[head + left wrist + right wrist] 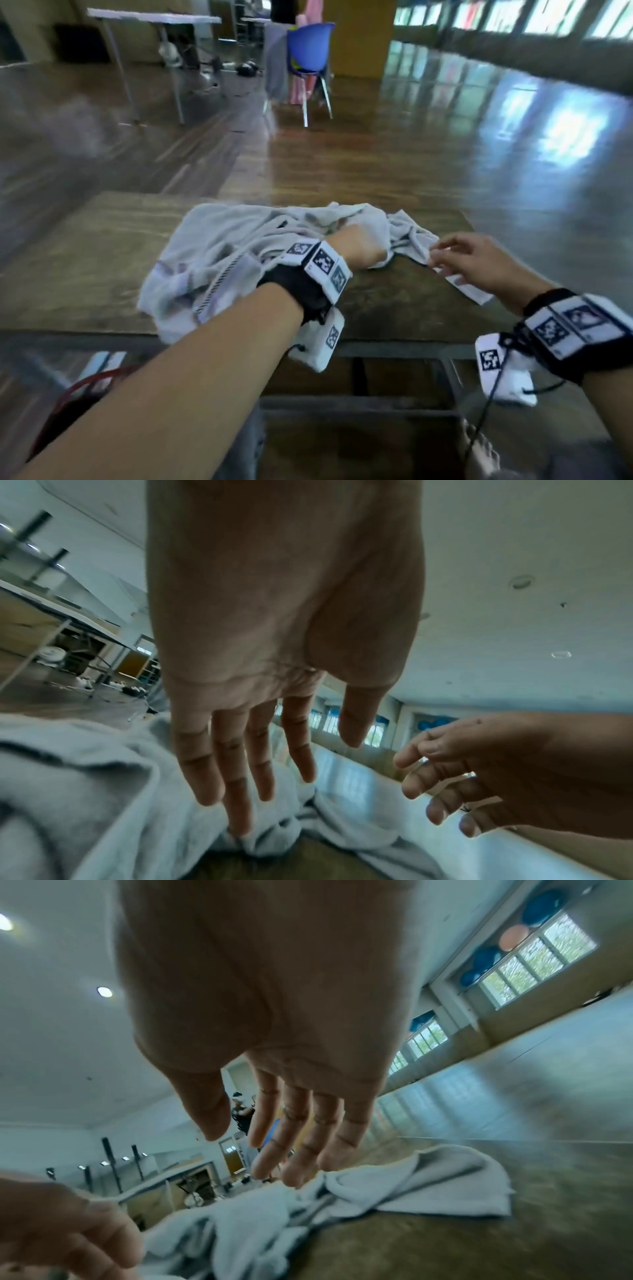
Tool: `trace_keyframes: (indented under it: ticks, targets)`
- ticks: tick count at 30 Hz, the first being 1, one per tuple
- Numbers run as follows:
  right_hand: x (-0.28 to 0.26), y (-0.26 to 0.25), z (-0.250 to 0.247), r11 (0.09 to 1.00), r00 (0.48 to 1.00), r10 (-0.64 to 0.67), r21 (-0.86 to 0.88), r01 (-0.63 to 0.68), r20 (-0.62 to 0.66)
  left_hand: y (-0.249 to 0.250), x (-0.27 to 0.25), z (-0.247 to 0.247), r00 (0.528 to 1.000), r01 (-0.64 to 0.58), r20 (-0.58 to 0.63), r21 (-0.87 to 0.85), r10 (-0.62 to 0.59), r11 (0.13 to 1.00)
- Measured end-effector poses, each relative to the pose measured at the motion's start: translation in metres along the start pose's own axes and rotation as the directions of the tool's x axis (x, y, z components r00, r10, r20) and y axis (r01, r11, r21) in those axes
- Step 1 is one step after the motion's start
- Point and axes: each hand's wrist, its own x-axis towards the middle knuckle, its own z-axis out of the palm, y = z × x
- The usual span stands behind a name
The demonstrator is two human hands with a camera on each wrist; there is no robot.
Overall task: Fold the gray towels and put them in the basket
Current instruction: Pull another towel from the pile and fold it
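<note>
Crumpled gray towels (219, 246) lie in a heap on a wooden table (85, 246), with one striped end hanging over the near edge. My left hand (363, 245) reaches into the middle of the heap. In the left wrist view my left hand (267, 785) has straight fingers, and the longest fingertip touches the cloth (103, 791). My right hand (442, 253) hovers with loosely extended fingers over the towel's right-hand bunch (411, 240). The right wrist view shows my right hand's (260, 1156) fingertips just at the cloth (428, 1183), gripping nothing.
A red-rimmed object (85, 387), partly hidden, sits below the table's near left corner. A blue chair (308, 51) and a white folding table (154, 17) stand far off on the shiny wooden floor. Bare tabletop shows left of the towels and near my right wrist.
</note>
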Motion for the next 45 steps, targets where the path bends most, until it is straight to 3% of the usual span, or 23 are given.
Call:
trace_keyframes:
  ticks: [3, 8, 14, 18, 22, 26, 31, 36, 39, 41, 43, 45]
  targets:
    - [0.013, 0.041, 0.003, 0.991, 0.997, 0.067, -0.113, -0.071, -0.044, -0.001, 0.028, 0.027, 0.995, -0.026, 0.099, 0.063, 0.020, 0.998]
    - [0.033, 0.084, 0.014, 0.967, 0.997, 0.063, -0.245, -0.073, -0.047, -0.002, 0.063, 0.047, 0.990, -0.115, 0.090, 0.096, 0.107, 0.989]
    - [0.058, 0.083, 0.030, 0.911, 0.998, -0.033, -0.409, 0.052, 0.052, 0.008, 0.091, 0.057, 0.981, -0.155, 0.150, 0.214, 0.125, 0.964]
    - [0.071, 0.076, 0.029, 0.869, 0.998, -0.058, -0.490, 0.070, 0.040, 0.018, 0.098, 0.073, 0.975, -0.154, 0.194, 0.235, 0.109, 0.960]
    - [0.081, 0.085, 0.030, 0.887, 0.996, -0.007, -0.458, 0.049, 0.093, 0.018, 0.109, 0.085, 0.982, -0.126, 0.171, 0.302, 0.076, 0.945]
    - [0.081, 0.094, 0.035, 0.824, 0.998, 0.042, -0.567, -0.013, 0.037, 0.005, 0.116, 0.087, 0.987, -0.050, 0.160, 0.441, -0.024, 0.896]
    - [0.078, 0.092, 0.027, 0.776, 0.995, 0.102, -0.625, -0.086, -0.010, -0.019, 0.127, 0.067, 0.988, 0.097, 0.061, 0.454, -0.139, 0.886]
    - [0.078, 0.078, 0.006, 0.769, 0.980, 0.191, -0.629, -0.116, 0.053, -0.025, 0.122, 0.049, 0.987, 0.155, -0.020, 0.407, -0.160, 0.900]
    - [0.079, 0.074, -0.014, 0.813, 0.973, 0.227, -0.540, -0.218, -0.051, -0.024, 0.114, 0.037, 0.982, 0.165, -0.145, 0.360, -0.119, 0.918]
    - [0.080, 0.076, -0.026, 0.852, 0.959, 0.164, -0.457, -0.256, -0.232, -0.023, 0.109, 0.028, 0.967, 0.173, -0.237, 0.352, -0.091, 0.920]
    - [0.081, 0.079, -0.036, 0.915, 0.916, 0.047, -0.350, -0.199, -0.399, -0.022, 0.104, 0.023, 0.962, 0.164, -0.265, 0.371, -0.065, 0.914]
    - [0.081, 0.081, -0.040, 0.976, 0.885, -0.080, -0.216, -0.023, -0.458, -0.020, 0.100, 0.025, 0.976, 0.152, -0.207, 0.394, -0.073, 0.906]
